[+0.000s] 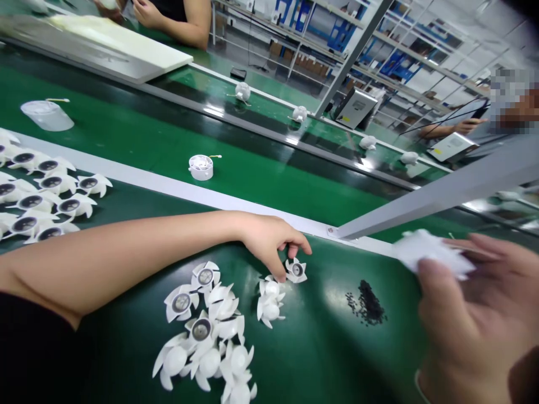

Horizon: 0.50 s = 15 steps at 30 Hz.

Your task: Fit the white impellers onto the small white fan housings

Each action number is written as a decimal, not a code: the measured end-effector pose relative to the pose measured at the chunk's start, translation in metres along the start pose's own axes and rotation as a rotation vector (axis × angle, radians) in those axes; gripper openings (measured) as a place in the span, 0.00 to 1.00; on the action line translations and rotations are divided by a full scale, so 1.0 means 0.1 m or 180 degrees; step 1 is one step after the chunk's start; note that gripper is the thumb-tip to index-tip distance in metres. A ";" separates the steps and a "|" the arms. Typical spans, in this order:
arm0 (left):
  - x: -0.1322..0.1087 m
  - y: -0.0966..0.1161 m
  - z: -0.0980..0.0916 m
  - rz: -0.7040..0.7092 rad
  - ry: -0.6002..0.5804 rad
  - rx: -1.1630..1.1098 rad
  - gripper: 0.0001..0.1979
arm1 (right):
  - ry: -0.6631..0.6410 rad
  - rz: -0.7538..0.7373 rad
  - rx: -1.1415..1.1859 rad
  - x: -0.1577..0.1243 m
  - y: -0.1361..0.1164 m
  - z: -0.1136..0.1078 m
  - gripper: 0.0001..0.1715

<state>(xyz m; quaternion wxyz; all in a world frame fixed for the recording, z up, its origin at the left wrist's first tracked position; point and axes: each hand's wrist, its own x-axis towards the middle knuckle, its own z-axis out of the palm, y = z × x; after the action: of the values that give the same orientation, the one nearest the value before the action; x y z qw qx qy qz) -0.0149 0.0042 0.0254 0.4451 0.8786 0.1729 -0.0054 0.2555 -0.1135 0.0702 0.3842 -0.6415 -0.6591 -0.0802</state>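
Head view: left hand (269,244), fingers curled, tips pinching a white plastic fan impeller (296,270) on a green belt surface (328,353). Right hand (467,314), fingers wrapped around a blurred white sheet (433,253), partly hidden. Done: neat impeller rows (50,196), cut off leftward. Left: loose impeller heap (206,336). Beside it, black granules (367,303).

Bright light from above throws white glare across the green conveyor belt (168,140); the right hand (471,320) is blurred, and wide-angle distortion bows the frame's edges.
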 end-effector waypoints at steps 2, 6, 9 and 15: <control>0.02 -0.02 -0.02 0.0000 -0.0065 -0.0220 0.38 | -0.0519 -0.0484 0.0660 -0.13 -0.21 0.09 0.17; 0.07 -0.08 -0.03 -0.0113 -0.0098 -0.0832 0.38 | -0.1460 -0.0930 0.1381 -0.21 -0.33 0.36 0.11; 0.09 -0.09 0.00 -0.0216 0.0043 -0.0886 0.37 | -0.1672 -0.1205 0.1318 -0.24 -0.28 0.43 0.11; 0.07 -0.02 0.01 -0.0416 0.0095 -0.0805 0.37 | -0.1992 -0.1295 0.1004 -0.34 -0.26 0.45 0.10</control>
<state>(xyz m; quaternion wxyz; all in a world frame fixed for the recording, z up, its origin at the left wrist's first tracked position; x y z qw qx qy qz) -0.0087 0.0070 0.0221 0.5484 0.8024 0.2356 0.0005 0.2100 -0.1169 0.0281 0.2350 -0.4245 -0.8620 0.1467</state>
